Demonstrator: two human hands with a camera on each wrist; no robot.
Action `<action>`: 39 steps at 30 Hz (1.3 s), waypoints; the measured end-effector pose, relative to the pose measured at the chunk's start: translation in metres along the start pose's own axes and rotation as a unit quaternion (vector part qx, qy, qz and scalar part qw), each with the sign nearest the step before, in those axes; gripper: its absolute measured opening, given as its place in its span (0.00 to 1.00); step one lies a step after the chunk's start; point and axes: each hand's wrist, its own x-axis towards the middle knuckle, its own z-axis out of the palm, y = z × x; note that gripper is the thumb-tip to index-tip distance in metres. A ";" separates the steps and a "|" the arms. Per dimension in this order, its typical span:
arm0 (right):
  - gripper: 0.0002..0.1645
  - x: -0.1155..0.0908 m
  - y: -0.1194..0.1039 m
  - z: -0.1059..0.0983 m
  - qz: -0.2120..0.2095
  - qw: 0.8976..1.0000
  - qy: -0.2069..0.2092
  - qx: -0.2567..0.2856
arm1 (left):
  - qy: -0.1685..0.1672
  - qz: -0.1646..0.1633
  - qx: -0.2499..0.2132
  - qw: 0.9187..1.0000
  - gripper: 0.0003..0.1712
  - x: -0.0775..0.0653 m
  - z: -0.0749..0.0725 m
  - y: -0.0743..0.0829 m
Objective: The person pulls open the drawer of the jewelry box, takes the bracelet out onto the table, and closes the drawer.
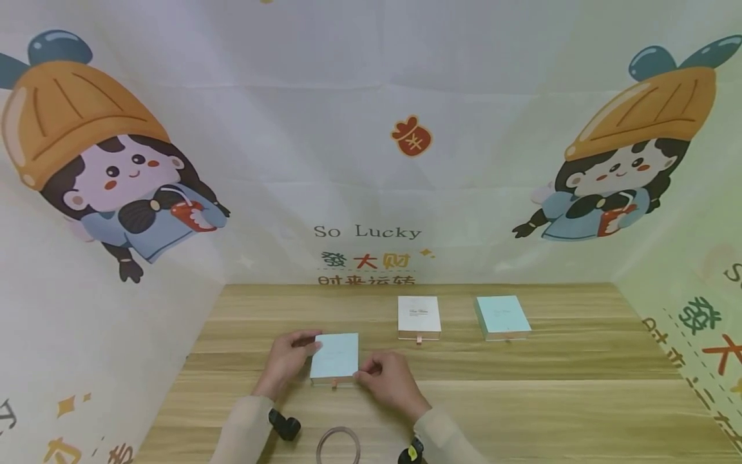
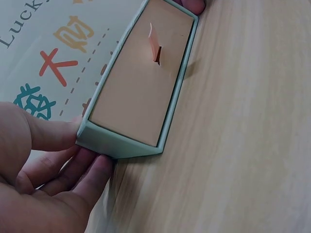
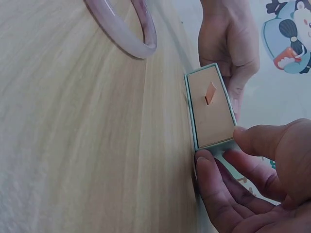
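Observation:
A pale blue drawer box [image 1: 335, 356] lies flat on the wooden table between both hands. Its tan drawer front [image 2: 141, 73] is flush inside the sleeve, with a small pink ribbon tab [image 3: 210, 93] sticking out. My left hand [image 1: 290, 357] holds the box's left side, thumb at the top edge and fingers against the side wall. At the front right corner, my right hand [image 1: 391, 380] pinches the box between thumb and fingers. A pinkish translucent bangle [image 1: 339, 430] lies nearer to me, in front of the box.
Farther back stand a white drawer box [image 1: 418, 314] and, to its right, a mint-green drawer box [image 1: 503, 316]. The wooden table [image 1: 580, 412] ends at a printed cloth backdrop [image 1: 301, 161] behind and on both sides.

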 end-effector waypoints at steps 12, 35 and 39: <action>0.09 -0.002 0.008 -0.012 0.024 0.999 -0.030 0.001 | -0.022 0.017 0.004 1.000 0.18 0.002 0.011 0.003; 0.36 0.003 0.008 -0.079 -0.116 0.977 0.035 -0.174 | -0.035 0.128 0.088 0.987 0.29 0.014 0.010 0.046; 0.39 0.006 0.013 -0.093 -0.110 0.976 0.053 -0.178 | -0.073 0.150 0.077 0.983 0.34 0.019 0.015 0.061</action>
